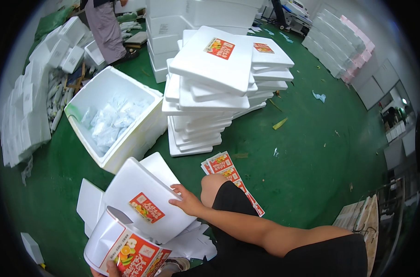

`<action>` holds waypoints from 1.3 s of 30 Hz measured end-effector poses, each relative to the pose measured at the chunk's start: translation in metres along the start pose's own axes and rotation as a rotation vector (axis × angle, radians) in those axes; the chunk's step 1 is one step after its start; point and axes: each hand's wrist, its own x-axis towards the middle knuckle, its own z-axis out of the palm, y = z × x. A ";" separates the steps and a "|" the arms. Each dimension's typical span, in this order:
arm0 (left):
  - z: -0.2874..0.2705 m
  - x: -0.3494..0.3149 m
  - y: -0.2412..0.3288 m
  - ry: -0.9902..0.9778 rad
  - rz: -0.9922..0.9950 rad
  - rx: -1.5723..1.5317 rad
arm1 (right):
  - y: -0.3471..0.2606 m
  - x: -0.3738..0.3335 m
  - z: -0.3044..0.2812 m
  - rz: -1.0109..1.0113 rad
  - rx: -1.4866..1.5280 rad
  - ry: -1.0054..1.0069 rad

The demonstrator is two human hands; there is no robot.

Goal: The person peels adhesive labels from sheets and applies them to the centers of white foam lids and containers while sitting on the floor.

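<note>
At the lower left, my left hand (111, 269) grips a curled sheet of red fruit-print stickers (138, 256); only its fingers show at the picture's lower edge. My right hand (188, 201) holds the right edge of a white foam lid (131, 180), which stands tilted between my legs. One red sticker (146, 207) is on the lid's face. Behind it lean more white foam lids (90, 203). Crumpled white backing paper (194, 242) lies beneath the lid, near my shoe (178, 263).
An open foam box (143, 134) holds pale blue packs (110, 122). Stacked lids (214, 83), some stickered, rise ahead. More sticker sheets (231, 173) lie beside my right knee. A person (103, 30) stands at the far left among foam boxes. Wooden boards (362, 214) are at right.
</note>
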 end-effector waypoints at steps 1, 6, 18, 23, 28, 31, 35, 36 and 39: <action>-0.007 0.001 -0.004 0.005 0.015 -0.069 | -0.017 0.001 -0.011 -0.112 -0.063 0.004; -0.026 -0.001 0.004 -0.102 0.163 -0.485 | -0.160 0.028 -0.127 -0.568 -0.001 0.518; 0.007 -0.017 0.012 -0.092 -0.114 -0.171 | -0.250 -0.013 -0.176 -0.673 0.180 0.575; 0.000 -0.005 -0.039 -0.070 -0.042 -0.281 | -0.186 -0.094 0.001 -0.146 0.158 -0.656; 0.038 -0.016 -0.016 -0.449 -0.078 -0.159 | -0.173 -0.079 0.035 -0.008 0.695 -0.236; 0.044 -0.025 -0.006 -0.354 -0.235 -0.190 | -0.190 -0.075 0.039 -0.329 0.209 -0.095; 0.037 -0.026 -0.004 -0.329 -0.127 -0.045 | -0.216 -0.074 0.029 -1.097 -0.289 -0.195; 0.037 -0.025 -0.007 -0.347 -0.070 0.030 | -0.222 -0.084 0.037 -1.025 -0.403 -0.331; 0.040 -0.027 -0.009 -0.327 0.171 0.229 | -0.205 -0.079 0.048 -1.034 -0.375 -0.416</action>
